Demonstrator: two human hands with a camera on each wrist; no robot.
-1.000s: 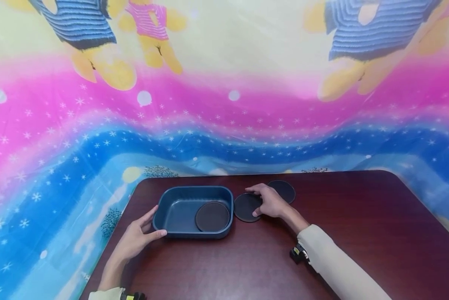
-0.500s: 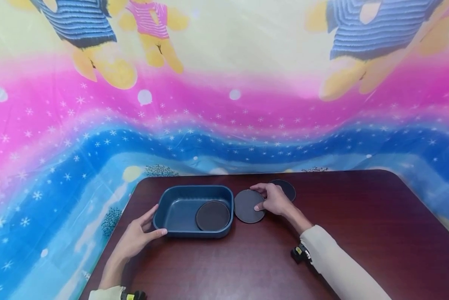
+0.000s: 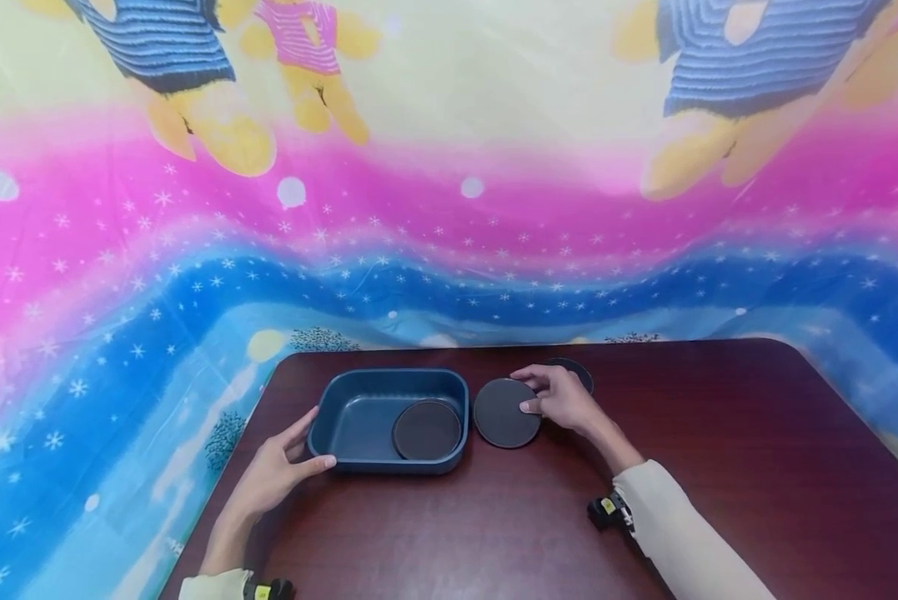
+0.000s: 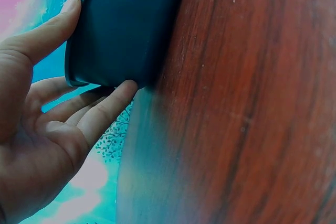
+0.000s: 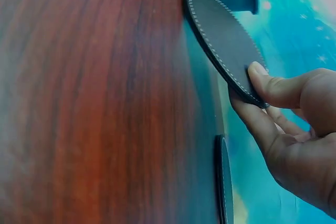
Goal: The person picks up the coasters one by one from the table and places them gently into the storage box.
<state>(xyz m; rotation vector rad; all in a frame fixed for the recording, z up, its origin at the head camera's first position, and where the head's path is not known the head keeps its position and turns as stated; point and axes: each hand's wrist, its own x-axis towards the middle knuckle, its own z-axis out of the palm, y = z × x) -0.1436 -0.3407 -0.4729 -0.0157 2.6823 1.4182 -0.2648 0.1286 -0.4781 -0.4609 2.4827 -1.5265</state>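
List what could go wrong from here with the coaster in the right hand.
1. The right hand pinches the held coaster only near one edge, so it might tip or slip.
2. The blue box stands close beside that coaster, so moving it left while low could bump the rim.
3. Another coaster lies in the right part of the box, so one set down there might overlap it or rest tilted.

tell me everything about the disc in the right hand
The disc is dark, thin and round, with a leather-like look and pale stitching along its rim. It is tilted, its edge pinched by the right hand, thumb on top and fingers beneath, right of the blue tray. Whether its far edge touches the table is unclear.
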